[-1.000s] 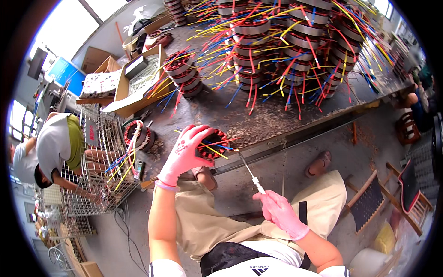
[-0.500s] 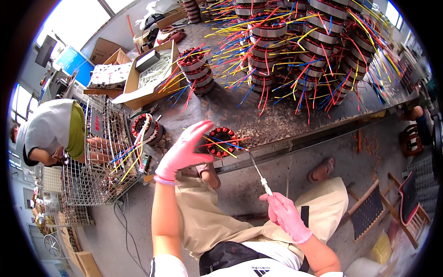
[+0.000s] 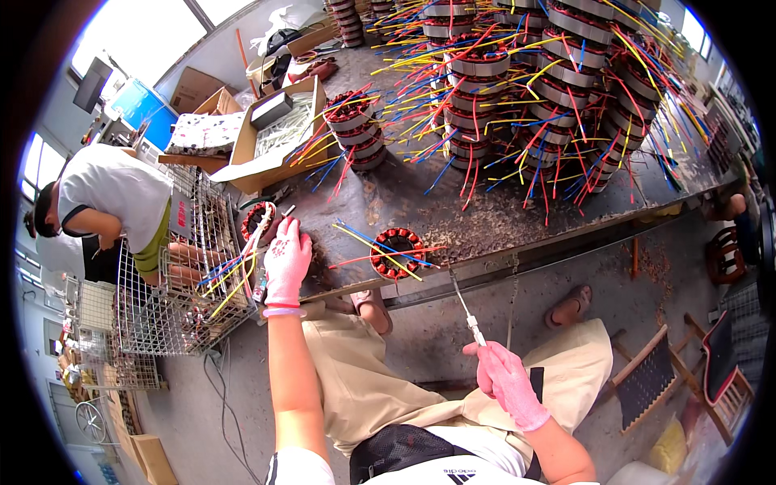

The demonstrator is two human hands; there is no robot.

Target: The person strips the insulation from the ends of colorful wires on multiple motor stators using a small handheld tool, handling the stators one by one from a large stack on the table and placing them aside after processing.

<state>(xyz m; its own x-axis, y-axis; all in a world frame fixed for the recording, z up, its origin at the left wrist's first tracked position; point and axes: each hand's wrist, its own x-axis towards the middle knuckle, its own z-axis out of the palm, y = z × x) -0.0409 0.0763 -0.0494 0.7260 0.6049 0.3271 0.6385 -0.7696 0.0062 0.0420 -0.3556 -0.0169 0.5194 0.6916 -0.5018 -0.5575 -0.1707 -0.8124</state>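
My left hand (image 3: 288, 263), in a pink glove, reaches over the table's near left part, its fingers stretched out beside a wound stator (image 3: 259, 222) with a white-tied bundle of leads. To its right, a single stator (image 3: 397, 254) with red windings lies flat near the table edge. Blue, yellow and red leads cross over its ring, and neither hand touches it. My right hand (image 3: 508, 384), also pink-gloved, is closed around a slim tool (image 3: 472, 321) with a pale handle and a thin shaft. The shaft points up toward the table edge, apart from the stator.
Tall stacks of stators (image 3: 477, 97) with splayed leads crowd the far table (image 3: 420, 194). A shorter stack (image 3: 356, 133) stands beside a cardboard box (image 3: 234, 174) of white strips. Left is a wire cage cart (image 3: 162, 299) with another person (image 3: 121, 190) bending over it. Wooden chairs (image 3: 647, 372) stand right.
My left hand has moved left, away from the single stator to the one at the left. My right hand holds the tool almost unmoved. The other person's upper body has shifted right.
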